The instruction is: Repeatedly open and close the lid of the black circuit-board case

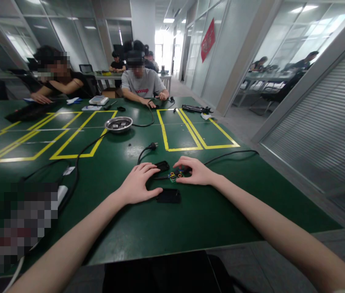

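Note:
A small green circuit board (175, 176) with copper coils lies among cables in front of me. My right hand (195, 171) curves over its right side, thumb and fingers gripping its edges. My left hand (138, 183) is spread on the left, with a gap between thumb and fingers. Its fingertips are next to one black plastic case half (162, 165). Just by the thumb lies the other black case half (168, 196), open side up. A black cable (233, 154) runs right from the board, and a plug (152, 146) lies beyond my left hand.
A metal bowl (119, 124) holding small parts stands on the green table (221, 215), near yellow tape rectangles (184, 149). A black cable (77, 175) crosses the left side near a blurred-out object (22, 224). Two people sit across the table; one handles a cable.

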The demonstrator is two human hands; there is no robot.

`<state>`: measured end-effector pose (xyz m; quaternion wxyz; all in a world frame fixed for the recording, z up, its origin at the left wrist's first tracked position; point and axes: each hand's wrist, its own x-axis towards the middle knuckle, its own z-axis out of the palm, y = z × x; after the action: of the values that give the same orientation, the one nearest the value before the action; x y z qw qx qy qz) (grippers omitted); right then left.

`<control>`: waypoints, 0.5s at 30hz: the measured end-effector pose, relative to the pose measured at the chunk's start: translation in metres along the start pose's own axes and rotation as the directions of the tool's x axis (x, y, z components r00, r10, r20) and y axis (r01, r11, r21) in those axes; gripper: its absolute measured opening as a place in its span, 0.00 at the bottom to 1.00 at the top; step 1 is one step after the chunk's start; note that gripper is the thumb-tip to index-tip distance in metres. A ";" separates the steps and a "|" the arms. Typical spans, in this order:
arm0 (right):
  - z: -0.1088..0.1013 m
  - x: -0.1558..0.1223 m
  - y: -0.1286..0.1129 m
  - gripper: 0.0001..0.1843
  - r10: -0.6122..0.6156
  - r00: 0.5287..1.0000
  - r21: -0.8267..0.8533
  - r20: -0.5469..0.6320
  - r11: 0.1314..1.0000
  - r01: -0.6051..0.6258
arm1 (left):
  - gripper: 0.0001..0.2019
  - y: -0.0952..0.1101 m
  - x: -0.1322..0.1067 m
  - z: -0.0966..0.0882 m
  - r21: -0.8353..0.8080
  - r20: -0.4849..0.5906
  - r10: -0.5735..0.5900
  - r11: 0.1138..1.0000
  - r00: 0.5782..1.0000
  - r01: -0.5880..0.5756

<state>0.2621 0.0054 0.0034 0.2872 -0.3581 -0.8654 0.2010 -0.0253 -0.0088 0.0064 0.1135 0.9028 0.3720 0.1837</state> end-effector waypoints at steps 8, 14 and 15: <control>0.030 0.005 -0.024 0.09 0.141 0.989 0.174 -0.040 0.976 -0.132 | 0.24 0.001 0.001 0.004 -0.003 -0.046 0.011 1.000 0.999 -0.011; 0.046 0.009 -0.031 0.09 0.233 0.960 0.217 -0.153 0.956 -0.197 | 0.24 -0.001 0.003 0.005 -0.023 -0.045 0.023 0.999 0.999 -0.024; 0.047 0.011 -0.032 0.09 0.234 0.960 0.224 -0.156 0.954 -0.197 | 0.25 -0.002 0.003 0.005 -0.029 -0.041 0.031 0.999 0.999 -0.032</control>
<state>0.2097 -0.0146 -0.0108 0.3765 -0.4357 -0.7657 0.2866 -0.0223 -0.0059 0.0021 0.1163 0.9029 0.3571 0.2090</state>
